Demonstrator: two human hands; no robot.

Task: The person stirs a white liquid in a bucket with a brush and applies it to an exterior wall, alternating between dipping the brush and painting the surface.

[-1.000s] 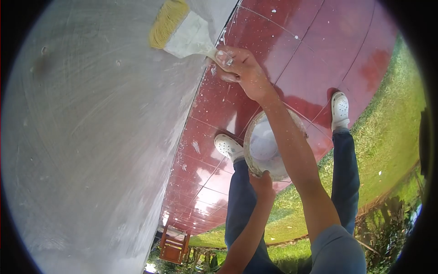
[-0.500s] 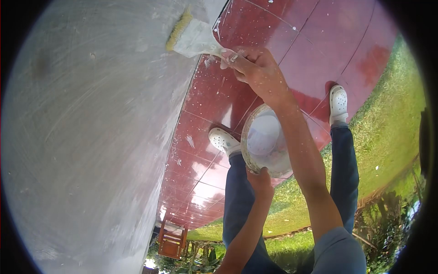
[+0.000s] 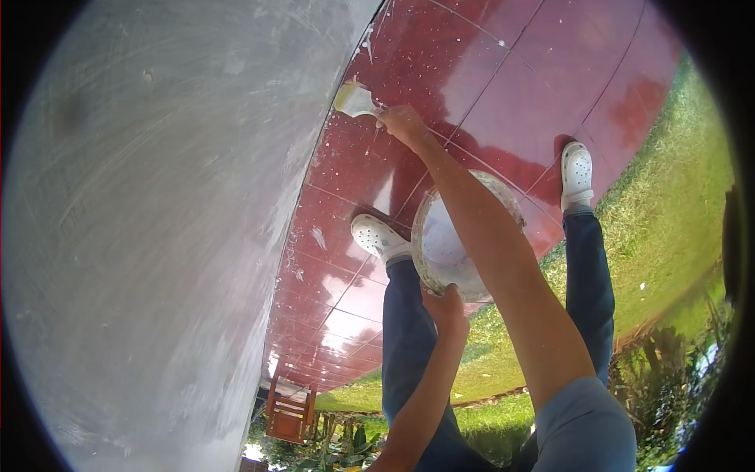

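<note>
My right hand [image 3: 405, 126] is closed on the handle of a wide brush [image 3: 355, 101] with pale yellow bristles. The brush is beside the foot of the grey wall [image 3: 157, 220], over the red tiled floor [image 3: 401, 71]. With its fingers at the near rim, my left hand [image 3: 447, 305] holds a round bucket [image 3: 425, 253] that has whitish stuff inside. My right forearm passes over the bucket and hides part of it.
Two white clogs [image 3: 376, 236] on my feet stand on the tiles, one on each side of the bucket. White spots mark the floor. Grass [image 3: 661, 212] borders it on the right. A wooden chair [image 3: 289, 417] stands at the bottom, near plants.
My right hand has moved down and away from the wall surface with the brush, which now appears smaller, near the wall's foot. My left hand still holds the bucket.
</note>
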